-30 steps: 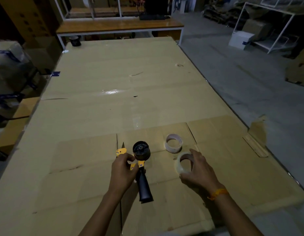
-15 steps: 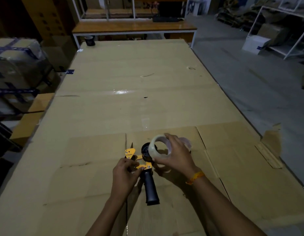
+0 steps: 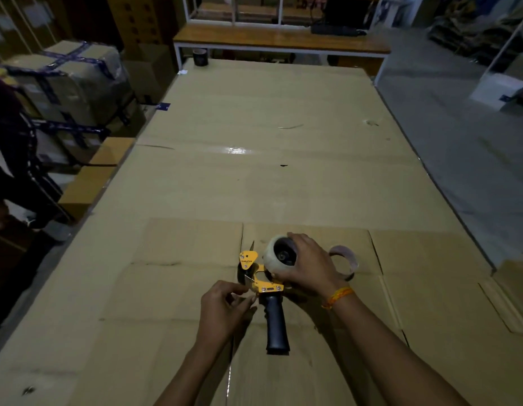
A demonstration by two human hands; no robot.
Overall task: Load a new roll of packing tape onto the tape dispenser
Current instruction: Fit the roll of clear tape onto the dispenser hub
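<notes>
The right hand (image 3: 308, 266), fingers curled around the clear tape roll (image 3: 279, 256), is seating it over the tape dispenser (image 3: 267, 291) hub; the left hand (image 3: 223, 310), loosely pinched and seemingly empty, is hovering beside the yellow frame.

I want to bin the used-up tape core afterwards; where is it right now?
In the head view the empty core lies on the cardboard just beyond the right hand, right of the dispenser.

Wide bare worktop (image 3: 254, 186) ahead and to both sides, open for passing. Near edge crowded: dispenser (image 3: 264, 288) lying flat, roll (image 3: 272, 259) on its hub, empty core (image 3: 344, 260) just right. Dark cup (image 3: 200, 57) at far left corner, well apart.
</notes>
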